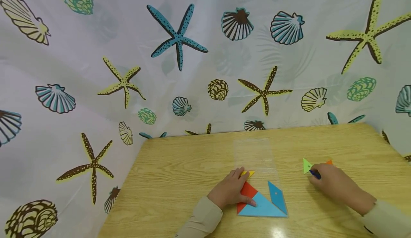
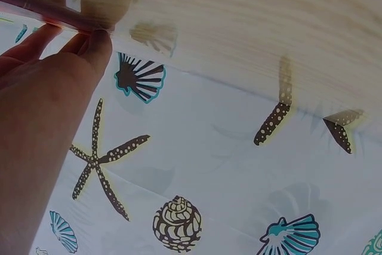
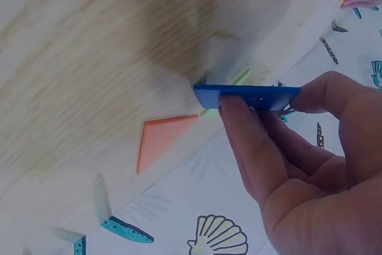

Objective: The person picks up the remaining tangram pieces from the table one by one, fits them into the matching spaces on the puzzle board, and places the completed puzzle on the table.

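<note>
My left hand (image 1: 228, 190) rests over a group of flat tangram pieces, its fingers spread across a red piece (image 1: 249, 189) and the thumb on a large light-blue triangle (image 1: 265, 208). A small yellow piece (image 1: 251, 173) shows past the fingertips, partly hidden. Right of these lies a blue parallelogram (image 1: 277, 197). My right hand (image 1: 334, 182) pinches a dark blue tangram piece (image 3: 248, 97) between thumb and fingers; it appears nearly edge-on, so its outline is hidden. Just beyond that hand are a green piece (image 1: 306, 166) and an orange triangle (image 3: 164, 138).
A clear sheet (image 1: 253, 152) lies on the wooden table (image 1: 179, 166), reaching from the pieces toward the back. Behind and to the left hangs a white curtain (image 1: 199, 63) printed with shells and starfish, meeting the table's far edge.
</note>
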Motion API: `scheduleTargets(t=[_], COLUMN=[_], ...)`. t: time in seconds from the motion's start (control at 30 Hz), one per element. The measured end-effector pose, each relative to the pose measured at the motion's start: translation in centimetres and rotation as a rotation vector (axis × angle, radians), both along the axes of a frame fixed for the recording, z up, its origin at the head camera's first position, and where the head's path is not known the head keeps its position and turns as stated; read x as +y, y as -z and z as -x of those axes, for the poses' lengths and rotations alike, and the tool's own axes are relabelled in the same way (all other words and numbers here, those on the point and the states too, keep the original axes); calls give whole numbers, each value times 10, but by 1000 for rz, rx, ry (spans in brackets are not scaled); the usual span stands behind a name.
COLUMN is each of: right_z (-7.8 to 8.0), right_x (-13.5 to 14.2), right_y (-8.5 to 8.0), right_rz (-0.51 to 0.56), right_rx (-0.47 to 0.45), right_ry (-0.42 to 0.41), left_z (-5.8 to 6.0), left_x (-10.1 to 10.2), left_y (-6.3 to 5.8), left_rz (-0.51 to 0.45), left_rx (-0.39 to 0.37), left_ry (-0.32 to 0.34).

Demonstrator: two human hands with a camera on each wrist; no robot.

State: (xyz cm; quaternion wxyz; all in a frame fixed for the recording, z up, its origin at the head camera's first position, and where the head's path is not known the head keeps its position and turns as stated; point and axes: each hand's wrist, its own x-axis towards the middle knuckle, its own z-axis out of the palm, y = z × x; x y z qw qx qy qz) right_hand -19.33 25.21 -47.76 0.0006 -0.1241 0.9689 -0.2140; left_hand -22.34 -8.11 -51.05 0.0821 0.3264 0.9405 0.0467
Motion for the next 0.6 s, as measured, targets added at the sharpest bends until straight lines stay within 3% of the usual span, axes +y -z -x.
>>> scheduleTargets(t=[0.2, 0.33, 0.6], right_z=[-1, 0, -1], right_x=[4, 8, 13], right_y=[-6, -13, -16], right_rz=[-37, -43, 44], right_rx=[49, 10, -76], right_ry=[-5, -3, -11], left_z=[0, 1, 1], left_x=[1, 1, 1], left_y=[1, 1, 3], left_rz=[7, 8, 14], left_rx=[1, -7, 2], left_ry=[0, -2, -3])
